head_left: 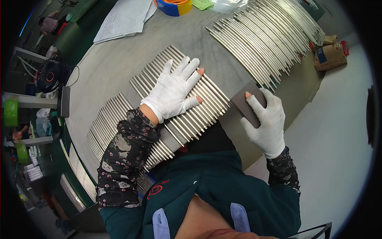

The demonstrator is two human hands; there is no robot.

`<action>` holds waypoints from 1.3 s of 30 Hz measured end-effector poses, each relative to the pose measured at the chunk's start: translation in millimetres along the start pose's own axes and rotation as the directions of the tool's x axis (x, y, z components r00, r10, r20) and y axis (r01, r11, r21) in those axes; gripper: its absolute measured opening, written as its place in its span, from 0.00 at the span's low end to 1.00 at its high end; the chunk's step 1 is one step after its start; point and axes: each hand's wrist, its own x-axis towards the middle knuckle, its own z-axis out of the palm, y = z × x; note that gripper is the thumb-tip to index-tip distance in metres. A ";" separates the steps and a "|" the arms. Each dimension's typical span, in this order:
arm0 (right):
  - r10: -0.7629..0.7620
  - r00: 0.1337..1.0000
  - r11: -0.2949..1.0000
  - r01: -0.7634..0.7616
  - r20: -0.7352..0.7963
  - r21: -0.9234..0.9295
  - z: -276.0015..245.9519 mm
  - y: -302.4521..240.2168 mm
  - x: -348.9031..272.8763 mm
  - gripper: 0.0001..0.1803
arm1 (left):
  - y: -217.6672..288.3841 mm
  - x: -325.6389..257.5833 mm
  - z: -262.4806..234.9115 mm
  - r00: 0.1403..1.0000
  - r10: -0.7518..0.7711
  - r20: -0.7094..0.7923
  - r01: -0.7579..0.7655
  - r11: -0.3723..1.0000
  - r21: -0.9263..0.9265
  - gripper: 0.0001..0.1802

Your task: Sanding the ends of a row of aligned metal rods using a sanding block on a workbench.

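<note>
Rows of thin silvery metal rods [213, 97] lie side by side on the grey marbled table in front of me. My left hand [171, 89], in a white glove with bare thumb and fingertip showing, rests flat on the middle group with its fingers spread. My right hand [268, 121], gloved the same way, grips a dark grey-brown rectangular block [247, 101], which is beside the right ends of those rods. Another group of rods [109, 123] lies to the left, partly hidden by my left sleeve.
A larger row of rods [266, 38] covers the table's far right. Paper sheets [123, 20] and a roll of blue and yellow tape [175, 8] lie at the back. A brown paper package [330, 56] stands past the right edge. A black fan [49, 75] is at left.
</note>
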 end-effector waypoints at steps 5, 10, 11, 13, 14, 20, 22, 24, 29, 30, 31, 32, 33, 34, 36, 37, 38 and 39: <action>-0.056 0.998 0.996 0.058 0.024 -0.074 23.1 -14.5 28.4 0.30 | 5.6 1.2 4.9 1.000 0.015 0.012 -0.015 0.999 -0.031 0.43; -0.102 0.993 0.988 0.107 0.051 -0.111 18.0 -17.3 39.5 0.28 | 4.0 -2.1 3.9 1.000 0.018 -0.016 -0.018 1.000 -0.021 0.42; -0.092 0.993 0.992 0.097 0.072 -0.076 10.0 -13.4 30.0 0.28 | 4.5 -4.8 5.3 1.000 0.019 -0.013 -0.019 1.000 -0.007 0.42; -0.071 0.993 0.997 0.074 0.090 -0.033 -6.9 -1.8 11.8 0.30 | 7.0 -1.8 4.4 1.000 0.012 -0.011 -0.012 1.000 -0.003 0.42; -0.070 0.994 0.997 0.073 0.089 -0.038 -12.5 3.9 5.8 0.30 | 8.3 1.2 4.1 1.000 0.015 -0.005 -0.015 1.000 -0.002 0.41; 0.051 0.996 0.999 -0.050 -0.071 0.022 -23.8 7.0 -3.0 0.32 | 4.1 14.2 -0.5 1.000 -0.004 0.027 0.004 1.000 0.021 0.42; 0.080 0.995 0.997 -0.080 -0.057 0.009 -25.6 11.1 -7.7 0.32 | 5.3 18.4 -2.3 0.999 0.026 -0.024 -0.025 0.999 0.044 0.42; 0.084 0.994 0.996 -0.085 -0.071 -0.006 -24.2 13.2 -13.9 0.32 | 8.7 11.6 -8.0 0.998 0.048 -0.029 -0.048 0.999 -0.004 0.43; 0.105 0.994 0.994 -0.105 -0.038 0.002 -18.1 18.1 -18.7 0.31 | -3.0 -2.0 -5.3 0.998 0.056 0.022 -0.056 0.998 -0.023 0.42; 0.096 0.995 0.995 -0.096 -0.032 -0.003 -17.0 17.4 -19.4 0.31 | -2.5 -2.5 -2.1 0.998 0.055 0.019 -0.055 0.998 -0.022 0.42; 0.088 0.996 0.996 -0.088 -0.026 -0.007 -16.1 17.0 -19.5 0.31 | -1.6 -2.4 0.7 0.999 0.048 0.022 -0.048 0.999 -0.003 0.41; 0.087 0.996 0.996 -0.087 -0.029 -0.009 -15.3 16.8 -18.3 0.31 | -1.2 -1.5 2.5 0.999 0.042 0.025 -0.042 0.999 0.015 0.41; 0.075 0.997 0.997 -0.075 -0.028 -0.003 -14.9 16.9 -18.0 0.31 | -0.2 -0.3 3.4 0.999 0.040 0.013 -0.040 0.999 0.001 0.40; 0.063 0.998 0.998 -0.063 -0.028 0.003 -14.6 17.0 -18.2 0.31 | 0.6 1.7 2.8 0.999 0.042 0.011 -0.042 0.999 -0.001 0.40; 0.059 0.998 0.998 -0.059 -0.026 0.006 -13.8 17.1 -19.0 0.31 | 2.3 7.2 -0.3 0.999 0.028 0.036 -0.028 1.000 0.010 0.39; 0.054 0.998 0.998 -0.054 -0.023 0.011 -13.2 17.1 -19.0 0.31 | 2.8 9.7 0.0 0.999 0.029 0.034 -0.029 1.000 0.010 0.39; 0.053 0.998 0.999 -0.053 -0.024 0.009 -12.7 16.8 -18.9 0.31 | 3.3 12.0 0.4 0.999 0.026 0.034 -0.026 1.000 0.009 0.39; 0.054 0.998 0.998 -0.054 -0.016 0.009 -12.8 16.6 -18.9 0.31 | 3.7 14.6 0.5 0.999 0.026 0.034 -0.026 1.000 0.007 0.39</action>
